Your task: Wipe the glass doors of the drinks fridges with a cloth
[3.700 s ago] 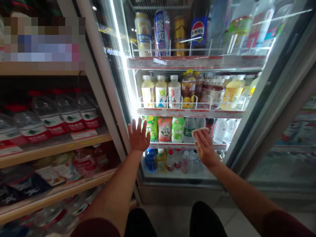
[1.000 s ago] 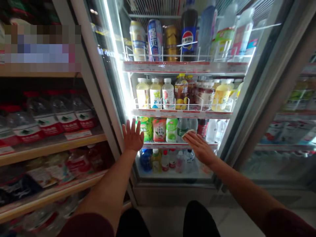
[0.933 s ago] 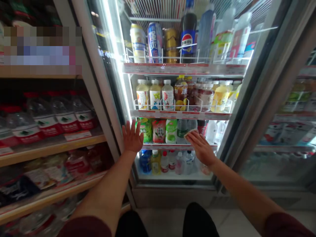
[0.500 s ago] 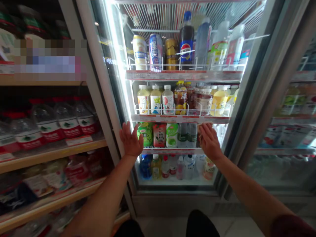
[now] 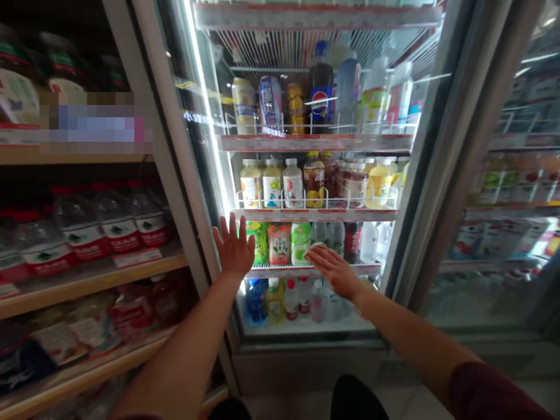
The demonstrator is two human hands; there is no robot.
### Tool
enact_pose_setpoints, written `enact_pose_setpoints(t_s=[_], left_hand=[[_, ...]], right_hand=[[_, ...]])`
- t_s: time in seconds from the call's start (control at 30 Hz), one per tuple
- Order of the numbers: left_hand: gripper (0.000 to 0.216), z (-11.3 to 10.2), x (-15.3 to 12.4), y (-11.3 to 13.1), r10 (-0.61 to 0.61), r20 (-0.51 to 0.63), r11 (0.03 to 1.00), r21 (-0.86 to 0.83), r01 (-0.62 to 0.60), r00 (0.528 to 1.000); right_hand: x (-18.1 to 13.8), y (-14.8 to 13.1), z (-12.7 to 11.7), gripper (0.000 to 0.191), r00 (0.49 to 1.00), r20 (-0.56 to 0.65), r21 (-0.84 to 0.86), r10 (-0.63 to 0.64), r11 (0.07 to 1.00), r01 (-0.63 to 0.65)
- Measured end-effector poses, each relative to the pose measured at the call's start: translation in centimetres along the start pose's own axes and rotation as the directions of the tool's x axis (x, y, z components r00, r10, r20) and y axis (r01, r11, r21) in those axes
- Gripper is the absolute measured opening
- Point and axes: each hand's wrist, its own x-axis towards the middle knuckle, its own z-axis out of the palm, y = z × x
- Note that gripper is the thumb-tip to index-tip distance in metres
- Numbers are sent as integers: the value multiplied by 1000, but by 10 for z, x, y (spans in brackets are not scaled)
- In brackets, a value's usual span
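Note:
My left hand (image 5: pixel 234 249) is spread open with its palm toward the glass door (image 5: pixel 301 333) of a lit drinks cooler, near the door's left frame. My right hand (image 5: pixel 336 272) lies flattened against the glass, its fingers together over a pale cloth (image 5: pixel 315 248). Only a light edge of that cloth shows past the fingertips. Behind the glass by the right hand are a green-labelled bottle (image 5: pixel 301 244) and clear bottles, partly covered by the hand. A green pack (image 5: pixel 259 241) stands behind the glass beside my left hand.
Inside the cooler, shelves hold cans, a cola bottle (image 5: pixel 321 87) and several juice bottles (image 5: pixel 292 183). At left, an open shelf (image 5: pixel 161 263) carries red-capped water bottles (image 5: pixel 81 224). Another glass-fronted cooler (image 5: pixel 503 268) stands at right. My knees show at the bottom.
My right hand has swept left across the glass with the cloth, from the right side to about the middle. My left hand stays near the left frame. The view has shifted slightly.

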Motion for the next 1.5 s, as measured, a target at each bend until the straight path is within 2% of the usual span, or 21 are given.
enact_pose_setpoints(t_s=[0.13,0.4,0.47,0.53,0.63,0.67,0.7,0.73,0.77,0.8,0.83,0.9,0.97,1.03,1.13,1.2,1.27,1.3,1.33,1.43,1.5], left_hand=[[64,-10,-3,3,11,34,1000,-24,-10,999],[62,-21,-9,2,48,122,999,-14,-47,991],[61,-25,-9,0,70,147,997,25,-74,987],[60,-29,-9,-2,89,169,993,66,-101,982],[62,-30,-10,-3,111,170,987,97,-129,979],[63,-29,-10,-3,112,163,986,102,-130,980],[65,-29,-11,-2,110,156,986,106,-128,982],[66,-28,-11,-2,110,150,986,110,-127,983],[68,-27,-11,-1,110,144,985,114,-127,984],[69,-26,-12,-1,111,138,985,119,-127,984],[69,-25,-12,-1,115,136,984,122,-131,984],[70,-25,-12,-2,129,135,982,120,-145,982],[70,-26,-13,-3,138,137,981,114,-154,981],[69,-27,-14,-3,145,133,981,107,-159,981],[68,-29,-16,-3,160,102,981,97,-170,982],[65,-29,-15,-4,185,76,976,99,-192,980],[62,-28,-11,-6,200,57,973,106,-205,978],[61,-26,-8,-7,197,55,974,105,-202,979],[62,-24,-5,-8,188,55,976,98,-193,981],[63,-14,3,-9,152,57,985,75,-156,987],[63,-6,5,-9,134,46,988,75,-137,990]], right_hand=[[-16,17,-14,61,991,61,17,-117,993,116],[-36,25,-23,58,991,82,1,-104,994,105],[-27,39,-30,60,998,1,-26,-55,998,55],[-12,59,-39,64,975,-201,-62,94,992,-108],[11,83,-52,70,798,-520,-55,304,921,-386],[16,86,-55,72,804,-523,-72,284,925,-373],[19,88,-57,73,865,-458,-108,204,953,-282],[21,87,-59,73,941,-331,-138,73,983,-125],[21,85,-60,73,981,-180,-139,-76,989,51],[20,83,-61,73,982,-65,-119,-179,978,170],[19,81,-61,73,979,-20,-109,-202,974,198],[17,79,-61,74,989,-144,-137,-20,991,0],[14,77,-60,76,929,-328,-141,174,963,-230],[12,73,-57,78,950,-295,-141,106,978,-153],[11,68,-53,77,991,-78,-100,-111,990,103],[14,66,-51,75,988,-152,-109,-7,994,-10],[19,66,-51,74,936,-318,-120,148,974,-195],[21,65,-50,74,919,-360,-122,161,968,-218],[23,63,-50,73,928,-353,-131,120,976,-176],[31,60,-49,69,978,-161,-133,-132,985,111],[42,60,-50,69,980,-158,-120,-118,988,100]])
